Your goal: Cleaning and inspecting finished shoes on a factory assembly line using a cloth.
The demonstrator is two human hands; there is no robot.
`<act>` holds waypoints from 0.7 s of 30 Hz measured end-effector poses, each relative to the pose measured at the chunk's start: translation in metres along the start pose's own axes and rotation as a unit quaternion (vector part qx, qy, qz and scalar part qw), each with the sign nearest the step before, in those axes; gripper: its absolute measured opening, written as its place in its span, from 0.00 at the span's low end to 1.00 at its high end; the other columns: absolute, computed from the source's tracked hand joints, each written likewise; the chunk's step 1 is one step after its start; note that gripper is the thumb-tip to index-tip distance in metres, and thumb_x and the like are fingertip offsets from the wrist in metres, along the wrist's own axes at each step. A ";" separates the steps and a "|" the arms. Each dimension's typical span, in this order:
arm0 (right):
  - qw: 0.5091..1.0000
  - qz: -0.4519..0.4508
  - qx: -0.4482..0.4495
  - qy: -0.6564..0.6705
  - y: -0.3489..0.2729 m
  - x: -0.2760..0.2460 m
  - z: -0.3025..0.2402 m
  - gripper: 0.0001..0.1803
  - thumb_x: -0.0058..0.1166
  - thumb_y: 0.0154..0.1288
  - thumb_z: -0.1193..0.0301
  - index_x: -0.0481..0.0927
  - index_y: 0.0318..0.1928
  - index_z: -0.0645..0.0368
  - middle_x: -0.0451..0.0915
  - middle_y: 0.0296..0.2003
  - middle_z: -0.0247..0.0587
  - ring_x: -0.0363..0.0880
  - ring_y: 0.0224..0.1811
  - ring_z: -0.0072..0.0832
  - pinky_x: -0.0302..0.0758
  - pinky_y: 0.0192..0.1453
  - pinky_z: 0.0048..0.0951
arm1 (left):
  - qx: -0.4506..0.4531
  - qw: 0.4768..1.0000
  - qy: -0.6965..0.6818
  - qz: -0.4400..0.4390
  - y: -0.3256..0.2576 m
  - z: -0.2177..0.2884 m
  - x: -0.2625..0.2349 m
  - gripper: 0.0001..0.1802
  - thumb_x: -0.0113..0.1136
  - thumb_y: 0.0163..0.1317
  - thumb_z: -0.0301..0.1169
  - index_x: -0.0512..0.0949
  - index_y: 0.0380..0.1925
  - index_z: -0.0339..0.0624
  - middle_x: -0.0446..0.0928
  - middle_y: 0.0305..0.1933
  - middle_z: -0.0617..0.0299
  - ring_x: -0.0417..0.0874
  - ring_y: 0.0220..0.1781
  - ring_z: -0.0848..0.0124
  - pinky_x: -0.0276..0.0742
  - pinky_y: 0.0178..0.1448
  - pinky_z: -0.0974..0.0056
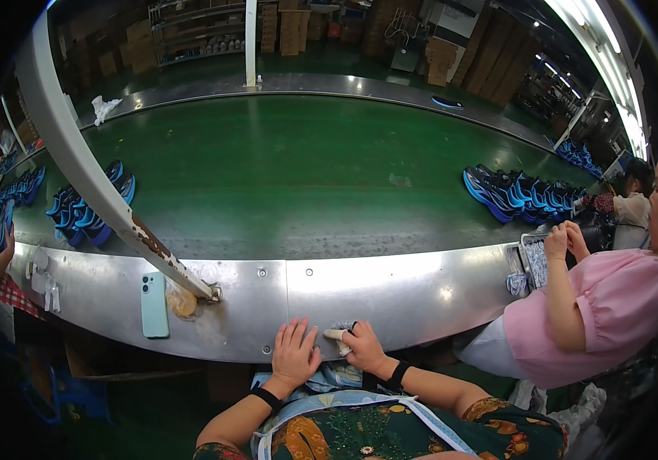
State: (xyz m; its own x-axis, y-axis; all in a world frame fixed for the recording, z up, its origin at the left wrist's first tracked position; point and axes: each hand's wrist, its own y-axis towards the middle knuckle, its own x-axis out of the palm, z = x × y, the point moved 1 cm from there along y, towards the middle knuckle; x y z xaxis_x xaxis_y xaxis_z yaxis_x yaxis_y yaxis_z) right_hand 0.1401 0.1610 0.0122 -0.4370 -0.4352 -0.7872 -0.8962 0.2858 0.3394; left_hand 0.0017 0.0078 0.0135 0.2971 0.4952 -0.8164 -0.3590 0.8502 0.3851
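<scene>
My left hand [296,354] lies palm down on the near edge of the metal ledge [375,287], fingers stretched out and holding nothing. Just to its right, my right hand [365,349] rests on the same edge with its fingers curled in. White material [336,335], perhaps finger covers or a scrap of cloth, shows at its thumb and forefinger. Whatever lies inside that grip is hidden. A small grey patch marks the metal just beyond these fingers. Left of both hands, a mint-green phone [154,305] lies flat, camera side up.
A white post [106,195] slants down to the ledge, beside a yellowish tape roll [183,303]. Blue-black shoes stand on the green belt [283,176], a row [524,195] right and a group [91,211] left. At right, a person in pink [589,307] sits by a tray [536,257].
</scene>
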 end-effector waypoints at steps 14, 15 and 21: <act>1.000 -0.003 0.005 0.011 0.002 -0.002 0.004 0.28 0.56 0.46 0.78 0.79 0.53 0.49 0.70 0.36 0.44 0.70 0.44 0.45 0.68 0.50 0.42 | -0.008 1.000 0.003 -0.029 0.003 -0.001 0.004 0.27 0.59 0.53 0.33 0.74 0.56 0.40 0.68 0.67 0.47 0.63 0.71 0.46 0.54 0.74 0.41; 1.000 -0.011 0.006 0.011 0.001 -0.002 0.005 0.28 0.57 0.46 0.78 0.79 0.53 0.49 0.71 0.36 0.44 0.70 0.44 0.45 0.68 0.51 0.42 | -0.003 0.999 0.001 -0.034 0.005 0.000 0.006 0.27 0.59 0.53 0.33 0.74 0.56 0.40 0.68 0.67 0.47 0.63 0.71 0.46 0.54 0.74 0.41; 1.000 0.007 0.006 0.008 -0.002 -0.002 0.004 0.27 0.55 0.47 0.78 0.80 0.52 0.49 0.71 0.36 0.43 0.70 0.44 0.45 0.67 0.52 0.42 | 0.000 1.000 -0.001 -0.030 0.005 0.001 0.006 0.27 0.59 0.53 0.33 0.75 0.55 0.39 0.68 0.67 0.47 0.63 0.71 0.46 0.54 0.74 0.42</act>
State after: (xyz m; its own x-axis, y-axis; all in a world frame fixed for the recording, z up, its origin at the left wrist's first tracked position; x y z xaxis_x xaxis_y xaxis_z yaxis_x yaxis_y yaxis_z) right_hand 0.1426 0.1649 0.0109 -0.4515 -0.4449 -0.7735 -0.8887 0.3022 0.3449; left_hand 0.0028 0.0154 0.0110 0.3193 0.4442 -0.8371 -0.3404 0.8781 0.3361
